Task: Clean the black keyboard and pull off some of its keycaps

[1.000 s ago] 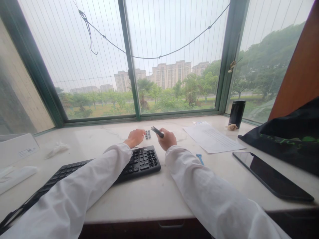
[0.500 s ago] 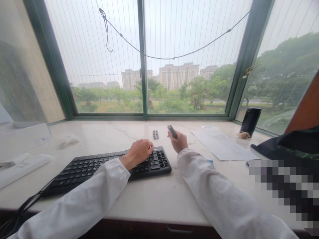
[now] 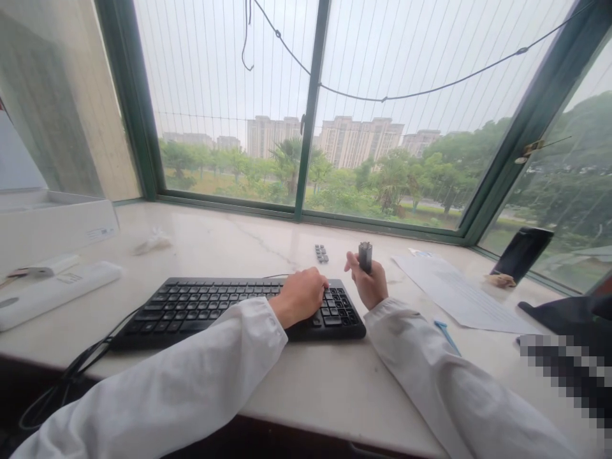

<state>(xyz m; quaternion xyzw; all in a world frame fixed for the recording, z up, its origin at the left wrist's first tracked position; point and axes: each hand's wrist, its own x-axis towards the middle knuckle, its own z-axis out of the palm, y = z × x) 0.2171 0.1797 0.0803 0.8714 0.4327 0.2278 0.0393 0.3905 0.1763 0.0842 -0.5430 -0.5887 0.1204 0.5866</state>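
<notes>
My left hand (image 3: 302, 294) rests on the black keyboard (image 3: 205, 299), fingers curled and pressed down near the top of the number pad; its fingertips are partly hidden. Several number-pad keys show as bare square sockets. To the right of the keyboard, my right hand (image 3: 373, 284) is raised above the table, closed around a small dark tool (image 3: 365, 256) that points upward with a metallic-looking tip. Just behind the keyboard lie several loose grey keycaps (image 3: 321, 254) in two short rows.
At the left are a white box (image 3: 57, 223), a white power strip (image 3: 62, 296) and crumpled white tissue (image 3: 153, 241). To the right lie a printed sheet (image 3: 459, 293), a blue stick-like item (image 3: 447, 336) and a tilted black cylinder (image 3: 521, 255). A window rises behind the table.
The view has tilted and shifted. My right hand has turned, so the dark tool now stands upright instead of leaning left. My left hand stays on the keyboard.
</notes>
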